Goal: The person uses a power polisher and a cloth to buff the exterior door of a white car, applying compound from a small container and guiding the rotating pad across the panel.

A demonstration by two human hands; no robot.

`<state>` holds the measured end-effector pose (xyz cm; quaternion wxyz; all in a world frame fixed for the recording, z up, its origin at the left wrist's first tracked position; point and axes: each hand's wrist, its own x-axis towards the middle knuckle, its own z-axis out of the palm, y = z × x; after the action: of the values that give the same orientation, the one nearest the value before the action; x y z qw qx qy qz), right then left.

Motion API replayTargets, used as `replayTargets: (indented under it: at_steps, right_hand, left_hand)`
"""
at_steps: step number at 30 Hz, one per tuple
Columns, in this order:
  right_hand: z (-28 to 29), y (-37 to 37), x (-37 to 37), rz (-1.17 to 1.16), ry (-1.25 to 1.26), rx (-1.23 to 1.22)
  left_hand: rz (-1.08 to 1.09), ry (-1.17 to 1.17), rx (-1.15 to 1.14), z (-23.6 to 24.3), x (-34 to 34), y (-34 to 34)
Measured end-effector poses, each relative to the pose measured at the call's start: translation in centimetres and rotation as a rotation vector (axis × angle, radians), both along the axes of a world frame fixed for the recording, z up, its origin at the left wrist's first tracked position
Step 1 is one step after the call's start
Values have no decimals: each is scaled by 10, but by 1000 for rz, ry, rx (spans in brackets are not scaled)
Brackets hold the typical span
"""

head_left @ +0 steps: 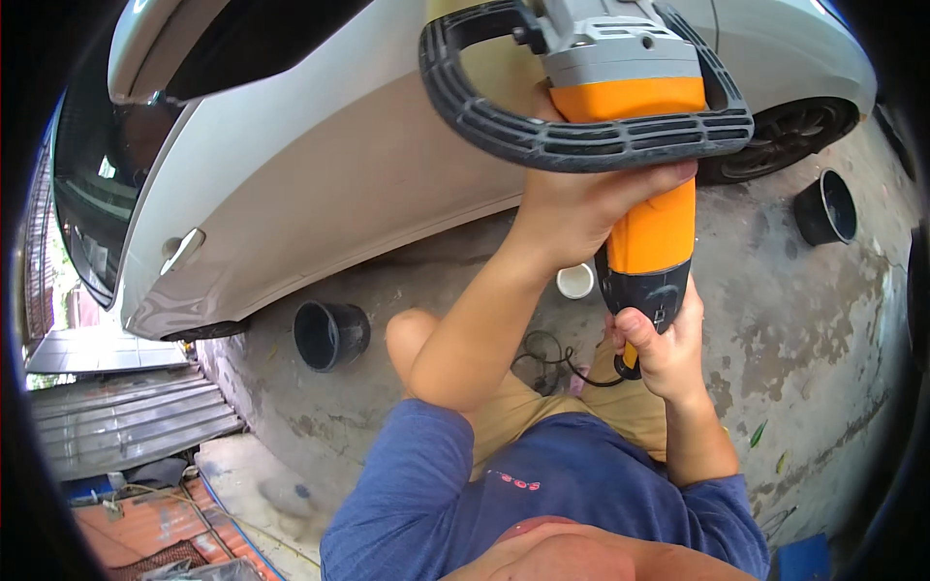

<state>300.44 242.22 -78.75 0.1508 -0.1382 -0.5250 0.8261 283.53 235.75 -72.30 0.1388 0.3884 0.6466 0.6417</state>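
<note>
An orange, grey and black car polisher (655,228) is held up in front of my chest, beside the white car's (378,155) side. My left hand (586,208) wraps round its orange body, thumb across the top, just below the black looped handle (581,140). My right hand (664,349) is closed round the black rear end, where the power cord (557,360) comes out and hangs down. The front of the polisher runs up to the picture's top edge, so I cannot tell whether it touches the car.
Black buckets stand on the concrete, one (331,336) at left and one (825,207) at far right. A white cup-like container (574,281) sits below my left wrist. The car's wheel (785,136) is at upper right. Corrugated sheets (136,421) lie at far left.
</note>
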Motion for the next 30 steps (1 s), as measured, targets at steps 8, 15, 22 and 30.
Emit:
replayTargets:
  at_steps: [8, 15, 22, 30]
  right_hand:
    - [-28, -75, -41, 177, 89, 184]
    - [-31, -128, -58, 374, 82, 478]
    - [-58, -84, -20, 217, 17, 418]
    - [-104, 5, 13, -186, -8, 17]
  left_hand:
    - [83, -392, 201, -25, -5, -138]
    - [238, -485, 406, -44, -1, -227]
    - [-54, -646, 186, -47, 8, -159]
    - [-105, -300, 190, -55, 30, 61]
